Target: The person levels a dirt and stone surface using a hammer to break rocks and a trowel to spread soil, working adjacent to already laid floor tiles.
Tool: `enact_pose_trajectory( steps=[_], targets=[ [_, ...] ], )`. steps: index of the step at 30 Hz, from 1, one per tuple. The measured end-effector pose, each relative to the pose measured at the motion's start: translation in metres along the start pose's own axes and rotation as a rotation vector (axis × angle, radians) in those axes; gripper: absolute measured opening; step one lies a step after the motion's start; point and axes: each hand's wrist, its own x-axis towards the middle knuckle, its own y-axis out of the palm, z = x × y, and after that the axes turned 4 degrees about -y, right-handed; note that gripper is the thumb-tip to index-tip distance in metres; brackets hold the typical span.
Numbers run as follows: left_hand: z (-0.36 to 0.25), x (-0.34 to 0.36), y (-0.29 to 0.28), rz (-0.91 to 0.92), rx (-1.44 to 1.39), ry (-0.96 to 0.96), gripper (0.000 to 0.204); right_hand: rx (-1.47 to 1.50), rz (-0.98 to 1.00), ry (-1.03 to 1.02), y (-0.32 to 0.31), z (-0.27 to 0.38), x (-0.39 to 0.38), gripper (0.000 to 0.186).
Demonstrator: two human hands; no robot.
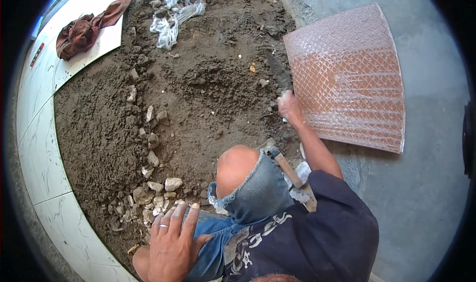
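Beside brown tile [347, 78] | trowel [279, 72] pointing forward from right hand [289, 107], gripped | left hand [171, 245] flat on knee [141, 263]

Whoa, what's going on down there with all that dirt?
A person is down low beside a patch of rough, dark dirt. The right hand holds a trowel, its blade over the dirt, next to a big reddish-brown tile with a criss-cross pattern. The left hand rests on a bent leg. A line of stones runs through the dirt, and shiny white tiles border its left side.
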Motion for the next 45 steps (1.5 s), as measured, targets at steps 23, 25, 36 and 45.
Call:
enact_pose_trajectory(
  steps=[23, 25, 36, 45],
  targets=[
    [0.003, -0.006, -0.003, -0.049, 0.005, 0.004, 0.070, -0.297, -0.062, -0.189, 0.018, 0.003, -0.008, 0.022],
    [0.006, -0.002, 0.003, -0.058, 0.000, 0.009, 0.070, -0.502, -0.029, -0.247, 0.029, 0.002, 0.007, 0.023],
    [0.007, -0.014, 0.007, -0.060, -0.016, -0.063, 0.070, -0.399, 0.254, -0.046, 0.009, 0.009, 0.043, 0.033],
    [-0.001, -0.011, 0.005, -0.093, 0.003, 0.040, 0.072, 0.043, -0.134, 0.144, 0.062, -0.101, 0.022, 0.045]
  ],
)
